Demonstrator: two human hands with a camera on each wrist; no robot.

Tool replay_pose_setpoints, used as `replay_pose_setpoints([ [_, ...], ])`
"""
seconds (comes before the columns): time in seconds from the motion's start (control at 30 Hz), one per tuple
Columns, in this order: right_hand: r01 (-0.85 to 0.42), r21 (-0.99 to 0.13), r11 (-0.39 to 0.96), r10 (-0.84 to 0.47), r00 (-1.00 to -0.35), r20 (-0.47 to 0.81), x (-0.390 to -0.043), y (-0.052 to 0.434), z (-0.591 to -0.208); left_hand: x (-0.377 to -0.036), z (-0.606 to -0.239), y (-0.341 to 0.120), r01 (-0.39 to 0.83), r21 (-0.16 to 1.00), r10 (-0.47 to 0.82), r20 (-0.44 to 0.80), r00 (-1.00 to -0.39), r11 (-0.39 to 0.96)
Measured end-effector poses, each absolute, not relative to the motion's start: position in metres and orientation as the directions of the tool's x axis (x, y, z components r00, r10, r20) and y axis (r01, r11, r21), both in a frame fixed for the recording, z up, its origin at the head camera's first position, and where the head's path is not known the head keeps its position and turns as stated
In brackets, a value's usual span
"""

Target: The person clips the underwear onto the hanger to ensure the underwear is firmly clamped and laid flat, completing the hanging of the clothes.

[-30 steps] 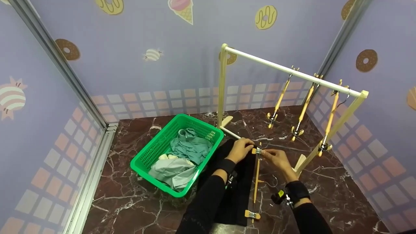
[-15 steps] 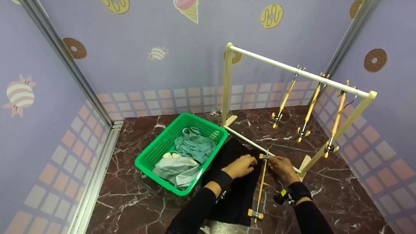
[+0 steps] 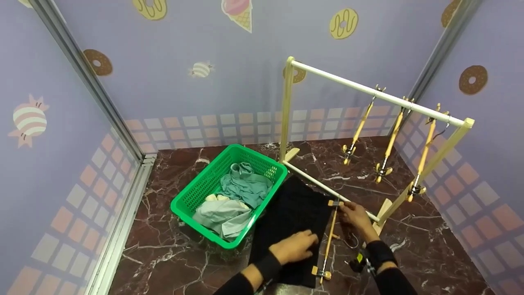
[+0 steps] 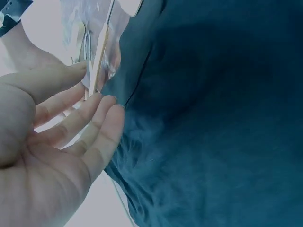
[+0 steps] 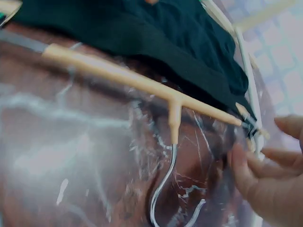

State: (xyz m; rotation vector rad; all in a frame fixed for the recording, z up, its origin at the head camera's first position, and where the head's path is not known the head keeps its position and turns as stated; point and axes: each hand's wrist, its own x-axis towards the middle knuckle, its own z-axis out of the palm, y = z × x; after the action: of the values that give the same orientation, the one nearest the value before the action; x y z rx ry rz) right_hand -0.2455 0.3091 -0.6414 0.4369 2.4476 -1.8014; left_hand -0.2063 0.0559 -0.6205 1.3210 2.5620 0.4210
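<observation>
A black garment point(image 3: 292, 213) lies spread on the dark marbled floor, its right edge along a wooden clip hanger point(image 3: 329, 237). The upper clip point(image 3: 335, 203) sits at the garment's far corner, the lower clip point(image 3: 321, 273) by its near corner. My left hand point(image 3: 294, 247) is over the near part of the garment, fingers loosely bent and holding nothing; its palm shows in the left wrist view. My right hand point(image 3: 358, 218) is at the upper clip, with thumb and fingers point(image 5: 240, 168) spread apart around its end. The metal hook point(image 5: 163, 184) points away from the garment.
A green basket point(image 3: 200, 184) with teal and pale grey clothes stands left of the garment. Behind, a wooden rack point(image 3: 348, 84) carries several clip hangers point(image 3: 391, 141) on its right half. Its low crossbar point(image 3: 313, 180) runs close past the garment's far edge.
My left hand has left the upper clip and moved down across the garment towards the lower clip. The right hand has stayed by the upper clip, its fingers loosening. The hanger has shifted slightly.
</observation>
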Motion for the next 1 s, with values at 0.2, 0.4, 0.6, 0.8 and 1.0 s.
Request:
replay_pose_setpoints([
  [0.2,0.131,-0.738,0.662,0.229,-0.973,0.033,-0.207,0.291,-0.633,-0.175,-0.627,0.031,0.743,0.355,0.804,-0.047,-0.592,0.568],
  [0.4,0.130,-0.701,0.702,0.201,-0.979,0.020,-0.150,0.266,-0.632,-0.153,-0.641,0.022,0.695,0.384,0.774,-0.091,-0.627,0.608],
  [0.6,0.198,-0.691,0.695,0.144,-0.980,-0.136,-0.108,0.241,-0.636,-0.150,-0.654,0.023,0.658,0.389,0.745,-0.131,-0.654,0.645],
  [0.8,0.244,-0.680,0.692,0.102,-0.965,-0.243,-0.095,0.229,-0.651,-0.148,-0.657,0.024,0.681,0.367,0.763,-0.146,-0.630,0.633],
  [1.0,0.225,-0.696,0.682,0.108,-0.972,-0.208,-0.092,0.228,-0.660,-0.144,-0.658,0.025,0.716,0.333,0.785,-0.158,-0.600,0.614],
])
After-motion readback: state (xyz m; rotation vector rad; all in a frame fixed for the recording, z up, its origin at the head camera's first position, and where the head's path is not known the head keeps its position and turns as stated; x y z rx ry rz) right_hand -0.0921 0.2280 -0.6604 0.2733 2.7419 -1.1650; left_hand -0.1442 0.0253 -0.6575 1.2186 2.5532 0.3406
